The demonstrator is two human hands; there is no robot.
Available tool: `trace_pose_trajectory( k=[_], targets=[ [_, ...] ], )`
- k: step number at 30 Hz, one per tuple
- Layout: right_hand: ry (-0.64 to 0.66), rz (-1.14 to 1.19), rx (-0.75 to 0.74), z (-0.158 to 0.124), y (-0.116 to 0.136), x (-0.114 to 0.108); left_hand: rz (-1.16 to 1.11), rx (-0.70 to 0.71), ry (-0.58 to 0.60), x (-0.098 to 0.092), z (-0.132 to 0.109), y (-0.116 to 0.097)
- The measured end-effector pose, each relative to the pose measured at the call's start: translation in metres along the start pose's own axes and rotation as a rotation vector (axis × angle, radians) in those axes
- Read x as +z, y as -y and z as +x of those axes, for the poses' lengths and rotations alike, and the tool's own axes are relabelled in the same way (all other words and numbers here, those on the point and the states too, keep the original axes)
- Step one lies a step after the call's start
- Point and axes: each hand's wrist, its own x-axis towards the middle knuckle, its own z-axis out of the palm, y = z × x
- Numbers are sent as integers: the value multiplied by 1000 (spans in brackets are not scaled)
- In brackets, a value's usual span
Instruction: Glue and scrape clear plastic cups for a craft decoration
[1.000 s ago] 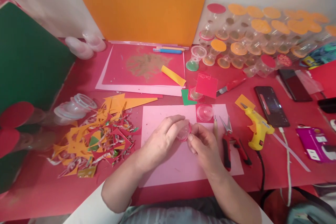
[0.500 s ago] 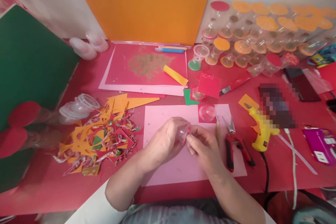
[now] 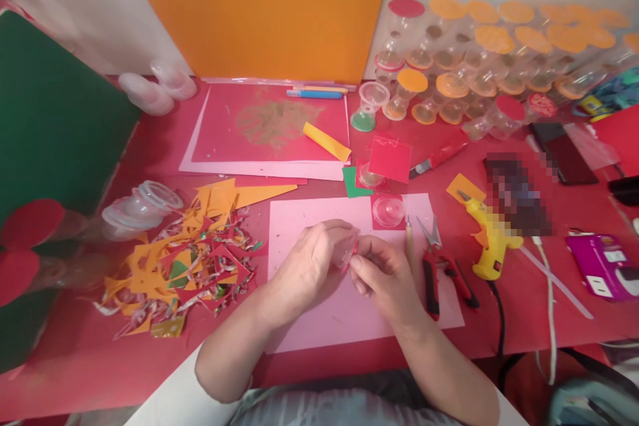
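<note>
Over the pink sheet point(image 3: 324, 319), my left hand point(image 3: 309, 266) is wrapped round a small clear plastic cup point(image 3: 343, 254) with a red rim. The cup is tilted on its side, its rim facing right. My right hand point(image 3: 382, 269) pinches that red rim between thumb and fingers. Just beyond my hands, a red square with a clear round cup point(image 3: 388, 212) lies at the sheet's far edge. To the right of my right hand are a wooden-handled tool point(image 3: 409, 243) and red-and-black snips point(image 3: 439, 266). My fingers hide part of the cup.
Paper scraps point(image 3: 184, 259) are heaped on the left. A yellow glue gun point(image 3: 492, 239) with its cord and a red-handled knife point(image 3: 442, 154) lie on the right. Several joined clear cups with orange discs point(image 3: 452, 85) stand at the back right, near an orange board point(image 3: 259, 13).
The cup has turned slightly in my hands, so its red rim shows more. Both hands keep their grip. The whole view has shifted a little, with the table things appearing farther left.
</note>
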Motion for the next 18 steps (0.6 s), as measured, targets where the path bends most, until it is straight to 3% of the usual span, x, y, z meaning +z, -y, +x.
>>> trace_pose_trajectory(
  k=[6,13,18],
  targets=[
    [-62,-161,-96,-1,3,3,75,-47,75,-2,-2,-2],
    [-115,-210,-95,-1,1,0,104,-23,51,0,-1,-3],
    [-79,-137,-70,-1,0,1,-40,-15,-12,6,0,0]
  ],
)
